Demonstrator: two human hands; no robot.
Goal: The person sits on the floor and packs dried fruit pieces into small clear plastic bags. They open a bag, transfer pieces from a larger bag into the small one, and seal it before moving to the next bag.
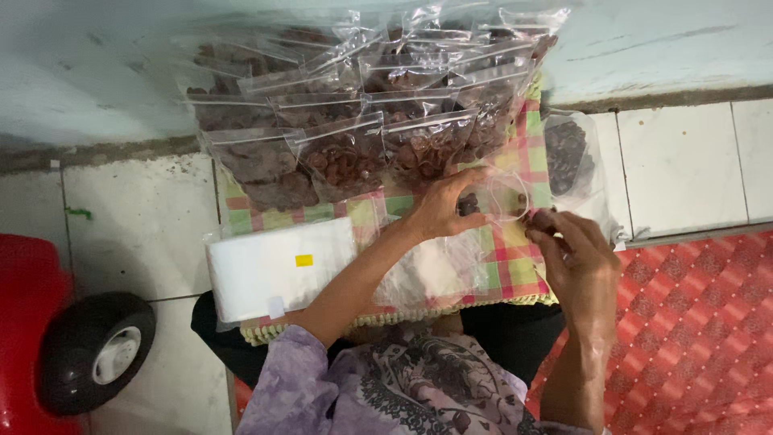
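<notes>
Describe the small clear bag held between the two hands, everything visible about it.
The bag is small, clear, thin plastic, its mouth held open. It sits just above the checked cloth, before the filled bags. The left hand pinches its left edge with dark pieces at the fingers; the right hand holds its right edge. It looks nearly empty.

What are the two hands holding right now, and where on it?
Both grip one small clear bag at its open mouth: left hand on the left edge, right hand on the right, dark pieces pinched in the fingers.
</notes>
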